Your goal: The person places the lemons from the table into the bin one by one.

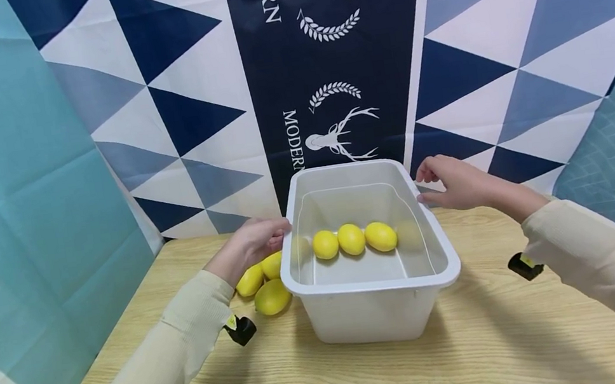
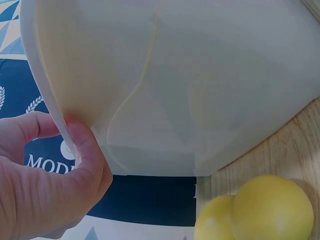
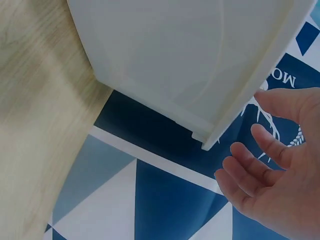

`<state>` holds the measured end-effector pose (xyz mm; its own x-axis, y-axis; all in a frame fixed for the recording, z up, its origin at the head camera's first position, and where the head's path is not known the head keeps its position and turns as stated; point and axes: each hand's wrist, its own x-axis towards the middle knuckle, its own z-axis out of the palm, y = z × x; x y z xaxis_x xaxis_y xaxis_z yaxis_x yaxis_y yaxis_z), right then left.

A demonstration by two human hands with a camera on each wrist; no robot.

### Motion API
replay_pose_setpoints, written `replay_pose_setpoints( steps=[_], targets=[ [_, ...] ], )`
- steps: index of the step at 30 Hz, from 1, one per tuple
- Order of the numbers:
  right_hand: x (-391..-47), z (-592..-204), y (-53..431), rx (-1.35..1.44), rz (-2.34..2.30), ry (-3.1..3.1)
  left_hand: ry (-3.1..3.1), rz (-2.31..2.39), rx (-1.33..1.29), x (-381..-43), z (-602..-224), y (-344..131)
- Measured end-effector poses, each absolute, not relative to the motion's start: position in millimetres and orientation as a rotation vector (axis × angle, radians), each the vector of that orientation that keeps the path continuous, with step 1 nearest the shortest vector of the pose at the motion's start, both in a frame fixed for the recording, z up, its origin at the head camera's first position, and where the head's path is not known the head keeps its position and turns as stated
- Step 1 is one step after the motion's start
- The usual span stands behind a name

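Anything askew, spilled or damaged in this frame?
Only the backdrop looks odd: behind the bin, its lettering and deer heads run sideways, as if hung turned. No spill or damage shows; three lemons sit inside the bin.

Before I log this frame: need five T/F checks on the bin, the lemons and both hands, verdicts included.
1. Three lemons lie inside the white bin. True.
2. The left hand pinches the bin's rim. True.
3. The right hand holds a lemon. False: it holds no lemon, and its thumb is at the rim.
4. The outside lemons lie to the right of the bin in the head view. False: they lie on the table to its left, near the left hand.
5. A lid covers the bin. False: its top is open.
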<state>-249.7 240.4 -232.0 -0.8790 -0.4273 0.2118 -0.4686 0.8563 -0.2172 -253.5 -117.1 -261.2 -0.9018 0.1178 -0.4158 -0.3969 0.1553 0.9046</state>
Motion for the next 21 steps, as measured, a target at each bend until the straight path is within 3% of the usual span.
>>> replay_pose_setpoints(
  steps=[7,21],
  targets=[
    [-243.8,-238.0,241.1,0.44,0.619,-2.999,2.044,1.793,-0.278,-252.2,-260.6,-114.8],
    [-244.2,-246.4,246.5,0.102,1.686,-3.122,2.01,1.824,-0.257,-254.8,-261.3,-117.4]
  ],
)
